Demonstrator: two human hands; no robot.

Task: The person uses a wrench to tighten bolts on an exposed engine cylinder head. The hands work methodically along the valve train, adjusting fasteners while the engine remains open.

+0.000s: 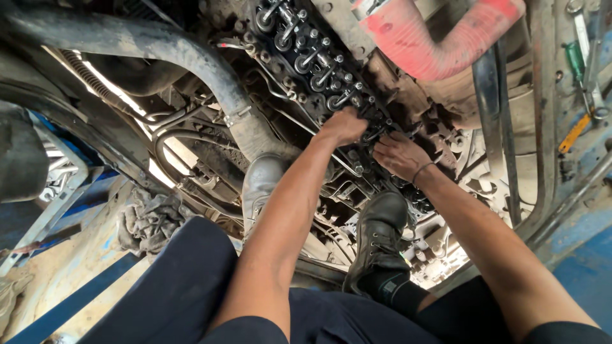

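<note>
Nearest to me are my own knees in dark trousers and my two black boots: the right boot [377, 245] planted on the pipework at the engine's near edge, the left boot [261, 185], grey with dust, beside the big ribbed hose [191, 57] that curves across from the left. A crumpled grey rag [152, 220] lies by the engine's left side. Past the boots both my arms reach in. My left hand [344, 125] is curled tight around something at the near end of the valve gear; what it grips is hidden under my fingers. My right hand [398, 155], a band on its wrist, rests fingers-down just beside it, its grip I cannot tell. The row of rocker arms [309, 54], oily black with bright round caps, runs away toward the engine's far edge. Beyond it bends a red hose [440, 44], and tools [586, 57] lie on the right ledge.
</note>
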